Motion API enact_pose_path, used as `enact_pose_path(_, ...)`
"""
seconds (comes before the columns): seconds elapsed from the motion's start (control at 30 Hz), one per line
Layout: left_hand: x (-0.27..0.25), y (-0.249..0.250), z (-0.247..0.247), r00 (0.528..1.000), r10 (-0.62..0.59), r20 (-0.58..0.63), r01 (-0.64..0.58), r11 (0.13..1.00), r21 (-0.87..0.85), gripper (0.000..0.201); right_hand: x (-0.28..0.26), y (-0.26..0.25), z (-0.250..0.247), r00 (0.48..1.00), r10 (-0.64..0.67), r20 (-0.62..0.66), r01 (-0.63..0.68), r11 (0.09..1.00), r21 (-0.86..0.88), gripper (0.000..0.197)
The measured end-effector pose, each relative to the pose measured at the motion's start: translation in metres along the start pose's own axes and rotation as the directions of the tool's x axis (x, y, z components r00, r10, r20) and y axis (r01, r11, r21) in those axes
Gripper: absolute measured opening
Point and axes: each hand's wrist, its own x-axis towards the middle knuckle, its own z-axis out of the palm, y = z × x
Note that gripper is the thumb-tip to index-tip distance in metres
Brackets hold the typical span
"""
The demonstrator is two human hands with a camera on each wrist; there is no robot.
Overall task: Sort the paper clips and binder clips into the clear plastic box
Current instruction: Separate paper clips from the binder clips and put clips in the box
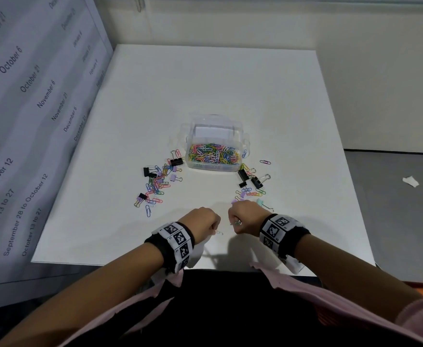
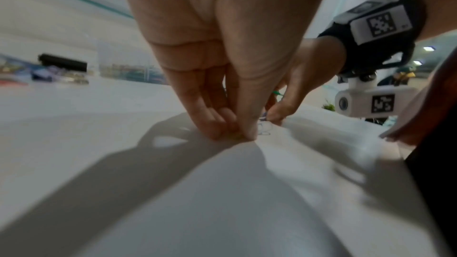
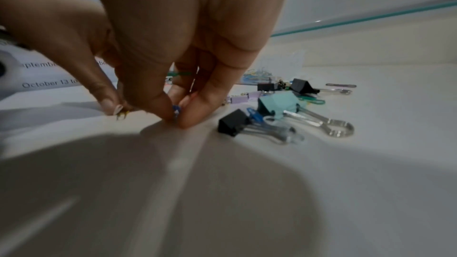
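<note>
In the head view we see both hands low in the frame, close together over the white board (image 1: pixel 230 96). Our left hand (image 1: pixel 201 220) has its fingers curled down, tips pinched on a pale paper clip (image 1: pixel 219 232) that lies on the board; in the left wrist view the fingertips (image 2: pixel 220 124) press together right at the surface. Our right hand (image 1: pixel 245 216) is also curled, and in the right wrist view its thumb and fingers pinch a small blue clip (image 3: pixel 176 109) against the board.

The box (image 1: pixel 215 149) sits at the centre of the frame, above the hands, with a layer of coloured paper clips inside. Left of it lies a scatter of paper clips and black and lilac binder clips (image 1: pixel 159 181). To its lower right lies a smaller scatter (image 1: pixel 251 182), running down to just above the right hand, with a mint binder clip (image 1: pixel 260 202) beside that hand. One lone clip (image 1: pixel 265 162) lies right of the box.
</note>
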Motion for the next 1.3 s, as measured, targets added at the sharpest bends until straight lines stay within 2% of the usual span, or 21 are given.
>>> enact_pose_path(0.17, 0.010, -0.008, -0.017, 0.998, 0.063, -0.019, -0.058, 0.981, 0.186, 0.018, 0.008, -0.003, -0.011, 0.998, 0.053, -0.044, -0.054, 0.998, -0.017, 0.024)
enact_pose_path(0.3, 0.015, -0.014, -0.037, 0.999, 0.039, 0.000, -0.038, 0.963, 0.266, 0.023, 0.014, -0.001, -0.021, 0.983, 0.146, -0.111, -0.133, 0.984, 0.116, 0.021)
enact_pose_path(0.37, 0.016, -0.017, -0.049, 0.999, 0.043, 0.001, -0.042, 0.968, 0.247, 0.016, 0.016, 0.000, -0.028, 0.971, 0.175, -0.160, -0.146, 0.973, 0.176, 0.021)
enact_pose_path(0.43, 0.018, -0.021, -0.064, 0.998, 0.026, -0.064, -0.013, 0.979, 0.201, 0.008, 0.020, 0.001, -0.040, 0.956, 0.192, -0.219, -0.144, 0.965, 0.218, 0.021)
enact_pose_path(0.47, 0.020, -0.023, -0.072, 0.994, 0.012, -0.113, 0.007, 0.986, 0.169, 0.010, 0.024, 0.002, -0.049, 0.944, 0.203, -0.260, -0.140, 0.960, 0.241, 0.021)
enact_pose_path(0.6, 0.032, -0.028, -0.108, 0.949, -0.011, -0.316, 0.035, 0.997, 0.070, 0.012, 0.042, 0.003, -0.088, 0.849, 0.274, -0.451, -0.119, 0.932, 0.342, 0.018)
enact_pose_path(0.67, 0.039, -0.030, -0.122, 0.926, -0.032, -0.376, 0.047, 0.998, 0.031, 0.015, 0.051, 0.001, -0.103, 0.808, 0.292, -0.511, -0.092, 0.921, 0.380, 0.017)
enact_pose_path(0.77, 0.050, -0.034, -0.134, 0.909, -0.067, -0.410, 0.072, 0.997, -0.005, 0.025, 0.054, 0.000, -0.115, 0.787, 0.317, -0.529, -0.065, 0.896, 0.440, 0.022)
enact_pose_path(0.87, 0.058, -0.041, -0.138, 0.904, -0.139, -0.404, 0.135, 0.990, -0.038, 0.033, 0.049, 0.005, -0.116, 0.755, 0.354, -0.552, -0.040, 0.865, 0.500, 0.027)
enact_pose_path(0.93, 0.059, -0.045, -0.134, 0.908, -0.143, -0.393, 0.142, 0.989, -0.032, 0.035, 0.040, 0.012, -0.112, 0.744, 0.369, -0.558, -0.057, 0.866, 0.497, 0.031)
enact_pose_path(1.0, 0.056, -0.044, -0.123, 0.910, -0.086, -0.405, 0.084, 0.996, -0.024, 0.035, 0.030, 0.019, -0.104, 0.749, 0.385, -0.540, -0.084, 0.863, 0.498, 0.033)
enact_pose_path(1.13, 0.048, -0.028, -0.096, 0.909, 0.093, -0.406, -0.113, 0.993, -0.025, 0.033, 0.009, 0.036, -0.077, 0.755, 0.427, -0.498, -0.171, 0.860, 0.480, 0.027)
enact_pose_path(1.23, 0.049, -0.010, -0.076, 0.924, 0.210, -0.321, -0.228, 0.973, -0.020, 0.033, -0.004, 0.044, -0.055, 0.809, 0.416, -0.414, -0.221, 0.869, 0.442, 0.014)
enact_pose_path(1.3, 0.054, 0.001, -0.064, 0.938, 0.256, -0.236, -0.266, 0.964, -0.012, 0.034, -0.008, 0.048, -0.040, 0.815, 0.374, -0.443, -0.192, 0.895, 0.402, 0.007)
